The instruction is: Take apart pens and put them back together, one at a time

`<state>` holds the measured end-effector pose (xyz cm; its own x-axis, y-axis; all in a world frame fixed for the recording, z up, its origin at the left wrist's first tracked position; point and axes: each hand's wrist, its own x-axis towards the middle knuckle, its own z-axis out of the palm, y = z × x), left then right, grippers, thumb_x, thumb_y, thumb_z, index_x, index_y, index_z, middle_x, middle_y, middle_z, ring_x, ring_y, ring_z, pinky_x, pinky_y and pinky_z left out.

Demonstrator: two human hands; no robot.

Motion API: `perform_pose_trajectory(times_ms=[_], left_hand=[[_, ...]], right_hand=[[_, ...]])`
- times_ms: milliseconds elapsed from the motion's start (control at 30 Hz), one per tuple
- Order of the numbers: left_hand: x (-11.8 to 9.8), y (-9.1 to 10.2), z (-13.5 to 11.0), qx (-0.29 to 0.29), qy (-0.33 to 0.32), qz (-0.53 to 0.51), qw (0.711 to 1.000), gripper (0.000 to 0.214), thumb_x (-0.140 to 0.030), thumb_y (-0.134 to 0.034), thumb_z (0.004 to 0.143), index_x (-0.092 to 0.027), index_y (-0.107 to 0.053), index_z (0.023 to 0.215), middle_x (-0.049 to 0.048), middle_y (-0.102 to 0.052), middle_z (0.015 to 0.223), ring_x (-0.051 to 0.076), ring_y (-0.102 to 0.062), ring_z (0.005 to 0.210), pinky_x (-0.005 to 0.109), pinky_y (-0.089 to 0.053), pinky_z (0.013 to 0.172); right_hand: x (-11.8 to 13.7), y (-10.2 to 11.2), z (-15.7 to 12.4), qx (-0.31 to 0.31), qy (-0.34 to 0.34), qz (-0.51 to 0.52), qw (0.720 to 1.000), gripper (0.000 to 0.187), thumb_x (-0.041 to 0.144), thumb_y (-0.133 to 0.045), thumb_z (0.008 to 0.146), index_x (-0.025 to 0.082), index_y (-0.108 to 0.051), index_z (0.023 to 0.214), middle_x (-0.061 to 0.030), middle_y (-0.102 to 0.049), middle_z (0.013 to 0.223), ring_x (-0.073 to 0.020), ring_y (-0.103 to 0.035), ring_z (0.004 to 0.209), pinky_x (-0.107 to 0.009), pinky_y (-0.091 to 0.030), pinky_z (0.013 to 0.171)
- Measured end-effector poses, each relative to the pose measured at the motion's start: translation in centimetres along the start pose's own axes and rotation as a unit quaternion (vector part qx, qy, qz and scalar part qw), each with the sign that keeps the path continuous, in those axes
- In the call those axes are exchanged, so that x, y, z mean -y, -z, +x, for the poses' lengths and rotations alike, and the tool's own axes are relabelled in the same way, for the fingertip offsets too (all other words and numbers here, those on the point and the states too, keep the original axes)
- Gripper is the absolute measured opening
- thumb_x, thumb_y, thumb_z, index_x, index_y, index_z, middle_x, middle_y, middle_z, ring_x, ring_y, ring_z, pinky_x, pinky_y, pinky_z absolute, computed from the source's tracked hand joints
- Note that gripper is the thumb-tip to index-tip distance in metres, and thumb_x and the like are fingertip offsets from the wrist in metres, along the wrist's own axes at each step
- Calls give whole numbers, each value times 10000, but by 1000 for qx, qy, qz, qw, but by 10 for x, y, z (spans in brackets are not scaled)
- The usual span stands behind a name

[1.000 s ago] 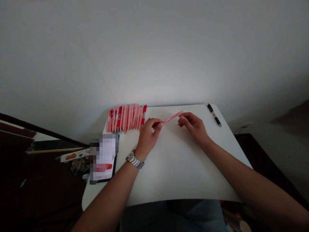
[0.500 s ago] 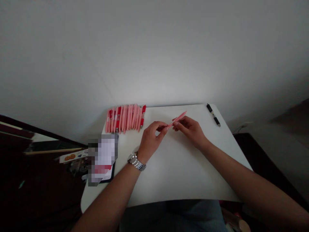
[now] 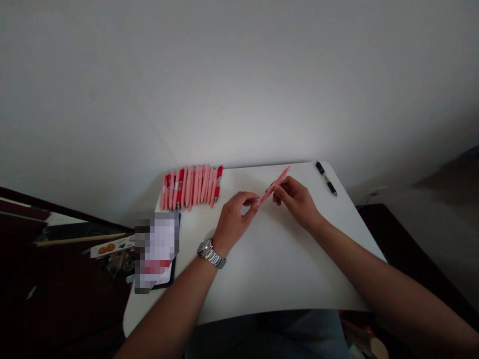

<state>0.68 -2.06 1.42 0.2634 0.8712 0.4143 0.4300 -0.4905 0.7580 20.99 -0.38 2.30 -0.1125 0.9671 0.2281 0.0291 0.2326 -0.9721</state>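
Over the middle of the white table point(image 3: 284, 279), a slim pink pen point(image 3: 270, 193) slants up to the right between my hands. My left hand point(image 3: 237, 214), with a silver watch point(image 3: 211, 253) at the wrist, pinches its lower end between thumb and finger. Farther up the pen, my right hand point(image 3: 294, 199) grips it with thumb and fingers, hiding part of it. A row of several pink and red pens point(image 3: 190, 187) lies side by side at the table's back left, to the left of my left hand.
A black pen with a clear middle point(image 3: 327, 178) lies near the back right corner. A phone-like device with a blurred screen point(image 3: 160, 249) rests on the left edge. The grey wall point(image 3: 239, 89) rises right behind the table.
More of the pink pen shows between my fingers, and it slants a little more steeply. My right hand has shifted slightly up along it. The whole view has moved a little.
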Motion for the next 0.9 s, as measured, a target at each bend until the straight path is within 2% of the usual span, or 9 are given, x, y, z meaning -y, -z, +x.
perform_pose_trajectory(times_ms=[233, 433, 600, 767, 900], left_hand=[[-2, -2, 1, 18, -23, 94, 995, 147, -222, -583, 986, -214, -672, 1102, 53, -703, 1096, 216, -633, 1065, 408, -518, 991], [2, -5, 1, 35, -32, 131, 990, 226, -229, -620, 968, -236, -677, 1186, 57, -668, 1278, 231, -579, 1229, 448, -469, 1117], [5, -5, 1, 45, -29, 141, 989, 225, -236, -625, 964, -237, -683, 1182, 59, -659, 1308, 238, -577, 1242, 459, -472, 1127], [5, -4, 1, 42, -28, 136, 989, 216, -234, -625, 964, -229, -684, 1172, 60, -659, 1312, 229, -579, 1249, 448, -471, 1131], [5, -2, 0, 35, -24, 124, 991, 201, -231, -617, 969, -230, -686, 1158, 59, -672, 1291, 227, -590, 1235, 453, -481, 1117]], right_hand=[[-12, 7, 4, -41, -3, -30, 999, 340, 541, -659, 922, 208, -602, 954, 9, -637, 767, -115, -564, 610, -266, -471, 561], [-14, 22, 10, -92, 5, -170, 981, 347, 551, -608, 937, 209, -626, 987, -27, -698, 844, -160, -643, 698, -295, -508, 632], [-5, 46, 18, -128, 28, -353, 926, 240, 424, -566, 966, 203, -657, 968, -46, -728, 849, -176, -641, 687, -307, -461, 646], [-1, 74, 24, -145, 7, -530, 835, 173, 349, -561, 957, 207, -660, 956, -64, -735, 932, -203, -628, 753, -316, -390, 650], [2, 87, 24, -153, -55, -618, 769, 180, 345, -543, 950, 202, -651, 963, -95, -722, 988, -234, -630, 812, -313, -325, 595]])
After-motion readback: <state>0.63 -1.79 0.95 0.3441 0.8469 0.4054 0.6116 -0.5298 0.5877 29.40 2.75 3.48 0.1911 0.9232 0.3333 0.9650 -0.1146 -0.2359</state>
